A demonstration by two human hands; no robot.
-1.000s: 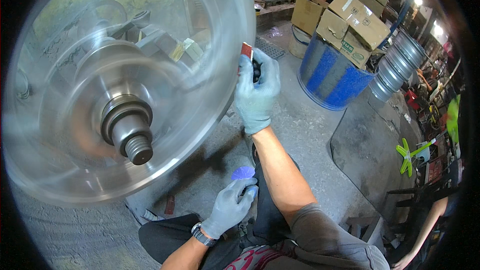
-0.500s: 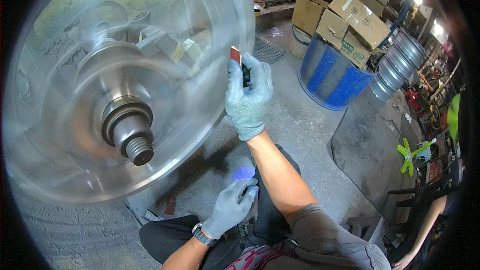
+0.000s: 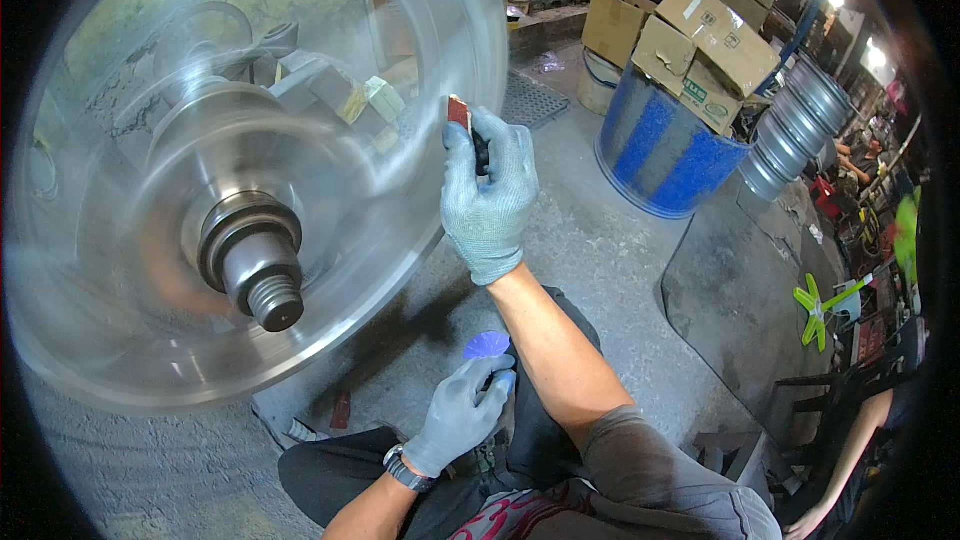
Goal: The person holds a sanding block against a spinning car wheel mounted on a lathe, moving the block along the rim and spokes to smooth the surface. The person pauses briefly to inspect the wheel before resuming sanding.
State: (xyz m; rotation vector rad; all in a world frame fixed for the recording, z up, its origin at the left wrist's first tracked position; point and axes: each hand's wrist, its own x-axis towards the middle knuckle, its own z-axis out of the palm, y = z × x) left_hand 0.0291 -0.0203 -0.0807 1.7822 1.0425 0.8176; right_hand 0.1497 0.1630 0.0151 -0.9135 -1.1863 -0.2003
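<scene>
On the left, a large silver wheel rim (image 3: 345, 340) is blurred by spinning round a metal shaft with a threaded end (image 3: 274, 302). In a grey glove, my right hand (image 3: 490, 190) is closed on a small red-brown abrasive piece (image 3: 458, 113) with a pale edge. That piece lies against or very near the rim's right edge; contact cannot be told. Lower down, my left hand (image 3: 462, 415), also gloved, rests by my thigh. Its fingers are pinched at a thin purple disc (image 3: 487, 345) with a slit-like pattern.
A blue drum (image 3: 670, 150) with cardboard boxes (image 3: 720, 35) on top stands ahead right, beside stacked silver rims (image 3: 800, 125). A dark mat (image 3: 740, 290) covers floor to the right. Another small red-brown piece (image 3: 341, 410) lies near my leg. Other people sit farther off.
My right hand has shifted slightly left with the abrasive piece, closer to the rim. My left hand and the disc stay in place. A person in the background has changed posture.
</scene>
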